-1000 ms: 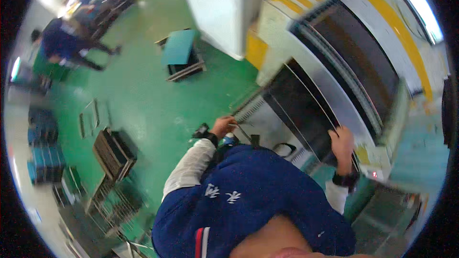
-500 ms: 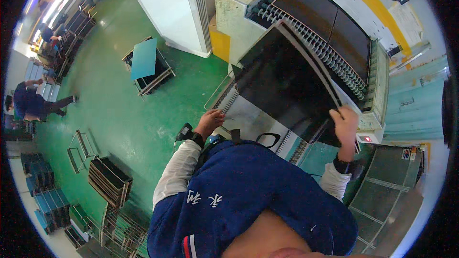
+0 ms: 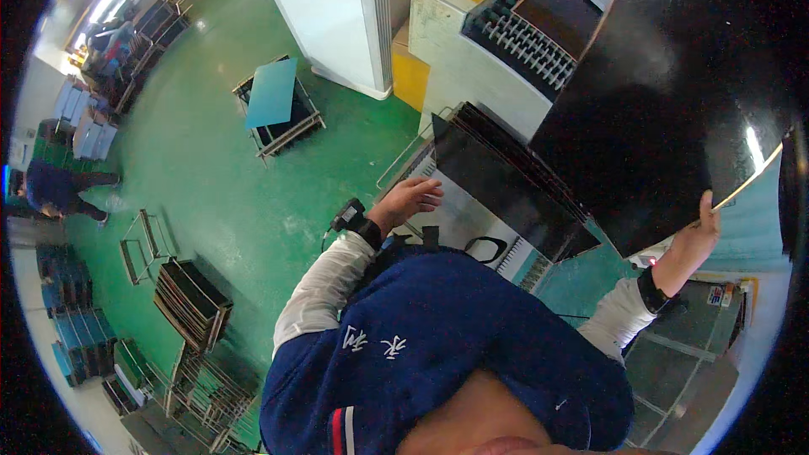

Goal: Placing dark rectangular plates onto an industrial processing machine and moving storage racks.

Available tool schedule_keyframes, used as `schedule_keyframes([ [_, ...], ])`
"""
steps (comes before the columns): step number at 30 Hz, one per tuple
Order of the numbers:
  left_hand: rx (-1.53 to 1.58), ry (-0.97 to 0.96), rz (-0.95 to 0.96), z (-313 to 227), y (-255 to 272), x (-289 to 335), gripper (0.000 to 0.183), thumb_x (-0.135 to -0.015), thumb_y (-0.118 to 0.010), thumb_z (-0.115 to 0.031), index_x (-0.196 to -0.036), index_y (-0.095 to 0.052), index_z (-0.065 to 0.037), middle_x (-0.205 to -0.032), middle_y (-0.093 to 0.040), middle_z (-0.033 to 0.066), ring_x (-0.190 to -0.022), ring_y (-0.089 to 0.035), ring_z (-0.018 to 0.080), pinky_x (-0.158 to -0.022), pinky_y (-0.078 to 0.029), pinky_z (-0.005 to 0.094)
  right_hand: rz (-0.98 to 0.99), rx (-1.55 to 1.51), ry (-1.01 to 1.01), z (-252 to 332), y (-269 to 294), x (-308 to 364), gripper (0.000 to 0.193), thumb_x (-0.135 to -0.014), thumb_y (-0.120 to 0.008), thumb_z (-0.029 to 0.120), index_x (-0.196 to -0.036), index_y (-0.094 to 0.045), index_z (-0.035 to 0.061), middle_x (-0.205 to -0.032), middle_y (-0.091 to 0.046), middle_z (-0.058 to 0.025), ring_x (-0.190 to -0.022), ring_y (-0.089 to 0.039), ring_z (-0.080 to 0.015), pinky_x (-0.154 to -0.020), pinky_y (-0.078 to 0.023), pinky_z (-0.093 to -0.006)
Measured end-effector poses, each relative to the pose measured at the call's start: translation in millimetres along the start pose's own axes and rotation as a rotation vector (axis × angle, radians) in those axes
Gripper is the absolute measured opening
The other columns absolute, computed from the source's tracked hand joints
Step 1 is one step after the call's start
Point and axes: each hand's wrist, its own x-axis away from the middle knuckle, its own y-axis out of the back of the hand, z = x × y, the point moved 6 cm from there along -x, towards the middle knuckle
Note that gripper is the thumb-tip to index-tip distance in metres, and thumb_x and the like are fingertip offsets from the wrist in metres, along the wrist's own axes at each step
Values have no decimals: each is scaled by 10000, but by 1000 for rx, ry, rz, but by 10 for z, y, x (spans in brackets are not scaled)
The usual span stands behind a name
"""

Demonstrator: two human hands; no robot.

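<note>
A large glossy black panel [image 3: 657, 109] is raised at the right, tilted, in front of the roller machine. My right hand [image 3: 696, 240] grips its lower edge near a corner, thumb on the near face. Several more black panels [image 3: 506, 177] lean close together in a white slotted rack [image 3: 468, 215] before me. My left hand [image 3: 413, 200] is open beside the rack's left end, fingers stretched toward those panels and holding nothing. A small black device is strapped to my left wrist.
The conveyor machine [image 3: 527, 46] with rows of rollers stands ahead, partly hidden by the raised panel. Left of it rises a white column [image 3: 329, 17]. A cart with a blue sheet [image 3: 271, 93] and a rack of panels [image 3: 190, 303] stand on the green floor. A person [image 3: 63, 181] bends at far left.
The raised panel has swung up and right with my right hand, uncovering the stack in the rack. My left hand has moved right and its fingers have straightened. The view has shifted slightly.
</note>
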Motion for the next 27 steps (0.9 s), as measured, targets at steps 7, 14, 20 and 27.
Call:
schedule_keyframes([
  [7, 167, -169, 320, -296, -328, 64, 502, -956, -552, -383, -1323, -471, -51, -1235, -567, 115, -1084, -574, 239, -920, -458, 397, 182, -244, -226, 14, -494, 131, 311, -936, -514, 57, -1226, -605, -8, -1103, -632, -137, -935, -602, -229, -885, -470, -313],
  [14, 323, -264, 554, -444, -600, 302, 652, -917, -573, -460, -1424, -374, -101, -1368, -512, 43, -1225, -510, 236, -1027, -397, 429, 571, -1449, -944, 635, -1472, 1069, 310, -940, -575, 190, -1155, -600, -32, -1105, -638, -135, -987, -618, -238, -885, -502, -358],
  [20, 136, -130, 86, -641, -455, 652, 456, -923, -609, -383, -1266, -549, -88, -1213, -623, 30, -1074, -610, 163, -913, -496, 361, 805, -1294, -714, 847, -1951, 1628, 409, -945, -579, 316, -1118, -607, -54, -1150, -641, -137, -1062, -607, -257, -933, -499, -374],
  [27, 311, -231, 89, -732, -498, 756, 330, -938, -605, -296, -1170, -592, -62, -1079, -668, 17, -948, -654, 153, -848, -526, 351, 890, -1294, -944, 417, -2278, 1848, 367, -951, -553, 168, -1274, -535, -5, -1204, -588, -184, -1083, -565, -229, -940, -461, -378],
])
